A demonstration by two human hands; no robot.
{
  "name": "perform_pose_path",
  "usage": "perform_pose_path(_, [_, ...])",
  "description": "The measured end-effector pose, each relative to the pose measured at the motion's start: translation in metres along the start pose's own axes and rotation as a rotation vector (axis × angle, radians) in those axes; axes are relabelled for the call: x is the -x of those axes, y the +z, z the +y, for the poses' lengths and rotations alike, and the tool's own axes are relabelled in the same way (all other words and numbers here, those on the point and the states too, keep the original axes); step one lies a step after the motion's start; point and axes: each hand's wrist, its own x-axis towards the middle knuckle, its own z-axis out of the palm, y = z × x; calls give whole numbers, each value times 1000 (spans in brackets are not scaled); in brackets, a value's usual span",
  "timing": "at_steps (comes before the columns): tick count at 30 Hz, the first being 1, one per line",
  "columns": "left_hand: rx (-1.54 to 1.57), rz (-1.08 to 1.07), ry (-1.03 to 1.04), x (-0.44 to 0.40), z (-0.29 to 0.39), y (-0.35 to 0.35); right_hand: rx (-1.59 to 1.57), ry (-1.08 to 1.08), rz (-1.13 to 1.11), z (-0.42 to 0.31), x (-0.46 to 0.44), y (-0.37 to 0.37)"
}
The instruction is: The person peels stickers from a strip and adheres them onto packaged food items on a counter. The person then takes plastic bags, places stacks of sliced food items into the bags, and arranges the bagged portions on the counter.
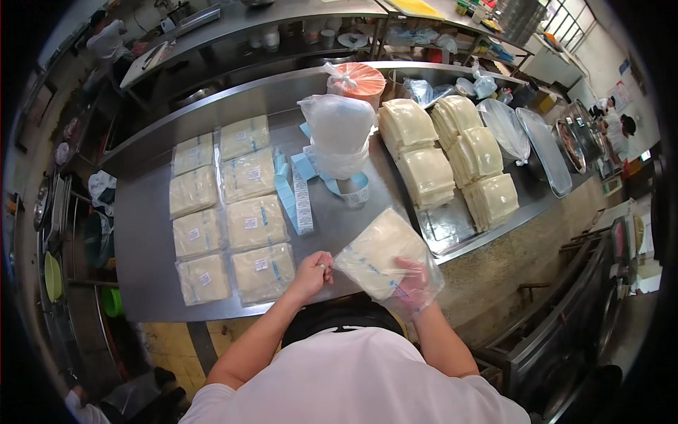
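A clear plastic bag (436, 284) with blue print encloses a pale stack of square dough sheets (381, 247), tilted over the table's front edge. My right hand (413, 283) is inside the bag's mouth, fingers closed on the near right side of the stack. At the bag's left corner my left hand (314, 274) is closed in a pinch, apparently on the plastic there. To the left, several bagged stacks with white labels (258, 222) lie flat in two columns. Beyond my hands, a strip of printed labels (302, 201) trails beside a white plastic-wrapped bundle (340, 134).
A metal tray (445, 244) at right holds unbagged stacks of dough sheets (427, 173). An orange-topped wrapped tub (357, 81) stands behind the white bundle. A clear lidded container (544, 152) sits farther right. The steel table (148, 283) has a raised back edge. Other people are in the background.
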Motion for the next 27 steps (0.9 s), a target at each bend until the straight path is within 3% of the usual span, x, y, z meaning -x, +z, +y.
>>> perform_pose_path(2, [43, 81, 13, -5, -9, -9, 205, -125, 178, -19, 1, -3])
perform_pose_path(4, [-31, 211, -15, -8, -5, -16, 582, -292, 184, -31, -2, 11])
perform_pose_path(7, [-52, 227, -34, -18, -6, -27, 1423, -564, -61, -38, -19, 42])
perform_pose_path(10, [-529, 224, 266, -27, -17, -10, 2342, -776, -150, 7, -57, -3])
perform_pose_path(13, [-734, 15, 406, 7, 29, 38, 2533, -454, -168, 54, -83, -51])
perform_pose_path(15, [-898, 62, 619, 5, 16, 56, 2416, -558, -135, 64, -97, -69])
perform_pose_path(17, [-1008, -15, 662, -2, 1, 55, 2240, -657, -162, 66, -103, -84])
perform_pose_path(19, [-1059, -208, 534, -13, -4, 50, 2405, -603, 25, 62, -111, -76])
perform_pose_path(20, [-998, -208, 575, -14, -9, 49, 2483, -571, 122, 58, -117, -72])
perform_pose_path(23, [-873, -226, 648, -13, 3, 51, 2617, -753, 392, 46, -156, -74])
perform_pose_path(27, [-802, -287, 622, -7, 23, 52, 2341, -929, 331, 50, -174, -76])
